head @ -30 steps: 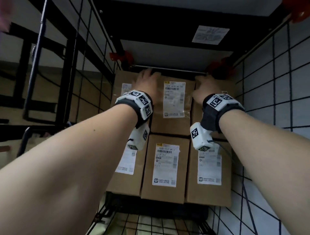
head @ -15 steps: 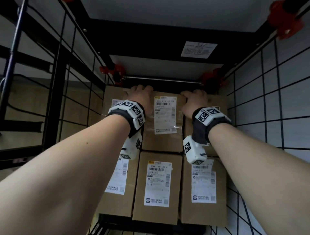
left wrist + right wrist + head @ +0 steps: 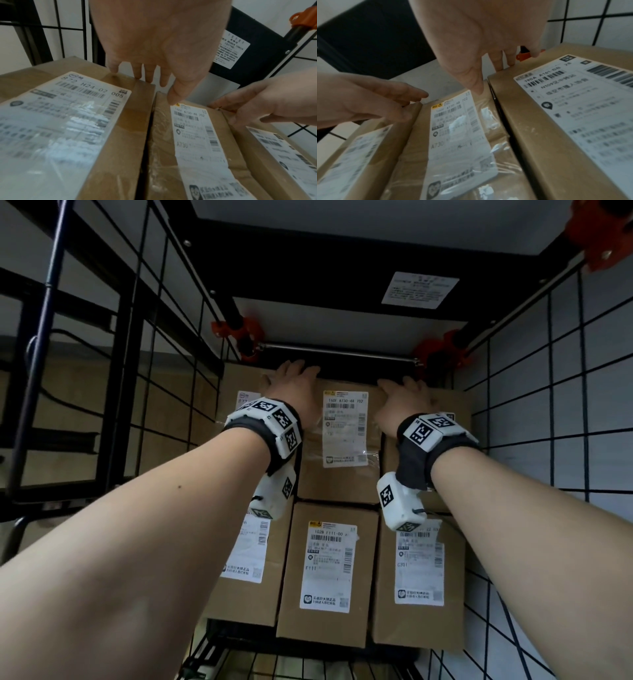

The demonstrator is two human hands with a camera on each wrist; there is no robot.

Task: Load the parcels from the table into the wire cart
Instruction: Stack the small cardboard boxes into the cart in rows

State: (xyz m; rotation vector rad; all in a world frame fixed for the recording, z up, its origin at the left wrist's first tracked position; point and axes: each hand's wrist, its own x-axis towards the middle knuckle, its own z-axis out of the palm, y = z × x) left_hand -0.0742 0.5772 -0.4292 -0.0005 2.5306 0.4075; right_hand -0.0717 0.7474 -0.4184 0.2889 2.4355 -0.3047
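Loosening from a curled grip to straight, relaxed fingers, left hand (image 3: 294, 392) and right hand (image 3: 399, 402) rest on the far-middle brown cardboard parcel (image 3: 342, 440), now seated among others in the black wire cart (image 3: 548, 405), apparently placed.

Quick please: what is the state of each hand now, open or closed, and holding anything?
Left hand: open, fingers straight at the far edge of the A730 parcel, gripping nothing.
Right hand: open, fingers straight at the same far edge.
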